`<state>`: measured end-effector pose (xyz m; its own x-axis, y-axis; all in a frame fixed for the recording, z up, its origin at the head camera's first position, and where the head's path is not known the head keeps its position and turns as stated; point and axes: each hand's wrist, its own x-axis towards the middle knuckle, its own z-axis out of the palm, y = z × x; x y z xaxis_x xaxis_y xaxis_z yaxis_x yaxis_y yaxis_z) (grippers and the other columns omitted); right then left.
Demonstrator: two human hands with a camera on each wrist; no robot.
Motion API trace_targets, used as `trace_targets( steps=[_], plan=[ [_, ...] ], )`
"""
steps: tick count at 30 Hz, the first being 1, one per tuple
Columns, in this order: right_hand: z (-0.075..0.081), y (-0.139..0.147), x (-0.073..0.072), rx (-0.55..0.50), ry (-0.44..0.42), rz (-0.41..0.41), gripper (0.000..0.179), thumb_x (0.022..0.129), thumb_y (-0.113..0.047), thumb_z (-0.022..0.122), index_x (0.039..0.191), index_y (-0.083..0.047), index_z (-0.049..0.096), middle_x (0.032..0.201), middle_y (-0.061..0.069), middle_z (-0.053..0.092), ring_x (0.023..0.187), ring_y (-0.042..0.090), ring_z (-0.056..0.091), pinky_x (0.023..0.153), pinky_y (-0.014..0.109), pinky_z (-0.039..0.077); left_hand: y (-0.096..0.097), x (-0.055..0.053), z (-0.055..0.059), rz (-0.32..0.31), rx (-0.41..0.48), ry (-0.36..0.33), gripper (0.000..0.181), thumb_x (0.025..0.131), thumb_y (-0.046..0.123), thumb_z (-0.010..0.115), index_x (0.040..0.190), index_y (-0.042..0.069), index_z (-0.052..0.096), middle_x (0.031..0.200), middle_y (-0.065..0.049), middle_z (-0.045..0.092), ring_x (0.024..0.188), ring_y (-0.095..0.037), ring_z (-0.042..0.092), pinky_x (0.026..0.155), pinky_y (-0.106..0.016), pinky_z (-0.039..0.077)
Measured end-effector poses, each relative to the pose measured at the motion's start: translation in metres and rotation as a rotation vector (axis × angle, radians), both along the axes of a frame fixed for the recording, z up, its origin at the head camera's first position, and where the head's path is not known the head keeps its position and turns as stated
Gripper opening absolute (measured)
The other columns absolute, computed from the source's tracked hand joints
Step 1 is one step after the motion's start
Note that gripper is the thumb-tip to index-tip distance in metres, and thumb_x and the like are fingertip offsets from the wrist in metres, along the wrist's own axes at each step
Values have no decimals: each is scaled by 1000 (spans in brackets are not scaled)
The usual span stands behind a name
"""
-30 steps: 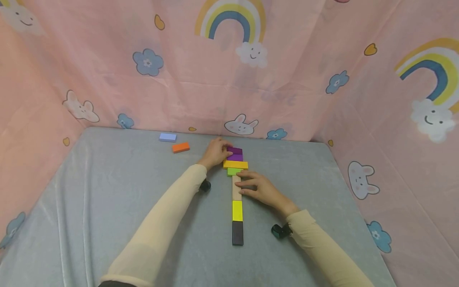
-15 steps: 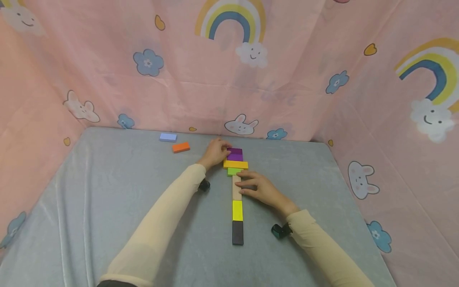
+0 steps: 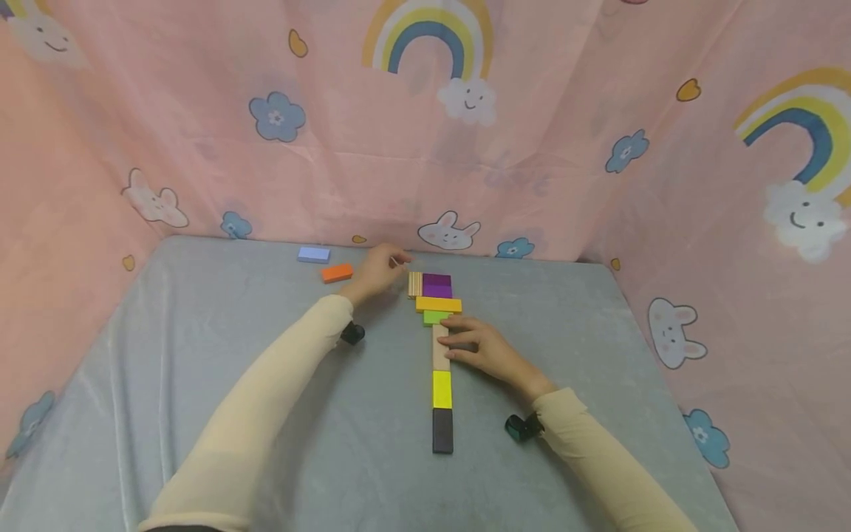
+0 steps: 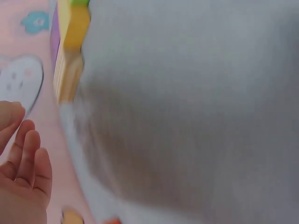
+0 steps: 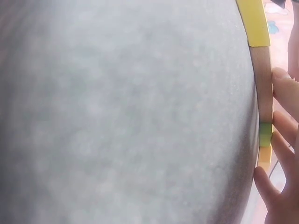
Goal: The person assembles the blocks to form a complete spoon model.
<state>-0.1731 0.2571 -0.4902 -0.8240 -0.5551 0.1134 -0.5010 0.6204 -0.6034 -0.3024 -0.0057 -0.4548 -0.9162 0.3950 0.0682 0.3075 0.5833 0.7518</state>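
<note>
Colored blocks form a line down the table in the head view: black [image 3: 442, 431], yellow [image 3: 442, 389], plain wood [image 3: 440, 360] and green [image 3: 433, 318]. A yellow-orange block [image 3: 439, 304] lies crosswise above them, with purple blocks [image 3: 436, 286] beyond it. Against the purple's left side is a striped wooden piece [image 3: 415, 284]. My left hand [image 3: 377, 272] hovers just left of it, fingers loosely bent and holding nothing; the left wrist view shows the fingers [image 4: 28, 156] apart from the striped end. My right hand [image 3: 492, 355] has spread fingers touching the plain wood and green blocks.
A light blue block [image 3: 314, 255] and an orange block [image 3: 337, 273] lie at the back left of the grey cloth-covered table [image 3: 565, 318]. A pink printed curtain [image 3: 319, 177] rises along the table's back edge and sides.
My left hand has let go at the purple blocks and moved left, uncovering the striped wooden piece. The right hand and the line of blocks stay in place.
</note>
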Motion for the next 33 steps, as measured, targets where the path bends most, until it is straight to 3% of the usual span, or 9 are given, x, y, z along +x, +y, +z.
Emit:
trace_targets(
  steps=[8, 16, 22, 26, 33],
  plan=[
    [1, 2, 1, 17, 4, 4, 34, 89, -27, 73, 122, -19, 72, 144, 2, 57, 139, 27, 48, 117, 51, 37, -62, -7, 5, 11, 26, 6, 35, 97, 10, 60, 130, -1, 60, 130, -22, 58, 115, -37, 56, 100, -50, 48],
    [2, 1, 1, 22, -20, -12, 34, 90, -27, 73, 122, -20, 71, 145, 0, 56, 140, 25, 47, 118, 50, 36, -109, -3, -3, 36, 9, -58, 41, 96, 17, 64, 135, 5, 57, 133, -22, 55, 118, -38, 54, 103, -53, 46],
    [0, 1, 1, 16, -26, -18, 33, 90, -28, 73, 122, -22, 71, 145, -1, 57, 140, 26, 47, 118, 51, 36, -124, 3, -7, 25, -69, -99, 44, 96, 19, 65, 138, 8, 56, 141, -20, 50, 127, -39, 51, 108, -54, 44],
    [0, 1, 0, 11, -30, -21, 34, 90, -29, 73, 123, -22, 71, 145, -2, 56, 141, 25, 46, 118, 51, 35, -128, 6, -8, 38, -110, -115, 44, 95, 19, 65, 137, 9, 57, 140, -18, 49, 123, -36, 50, 106, -52, 44],
    [-1, 1, 0, 18, -19, -12, 34, 89, -29, 73, 123, -22, 71, 145, -2, 56, 140, 25, 47, 118, 50, 36, -133, 5, -13, 37, -151, -40, 47, 91, 15, 70, 135, 2, 58, 126, -23, 57, 112, -35, 53, 98, -50, 47]
  ],
)
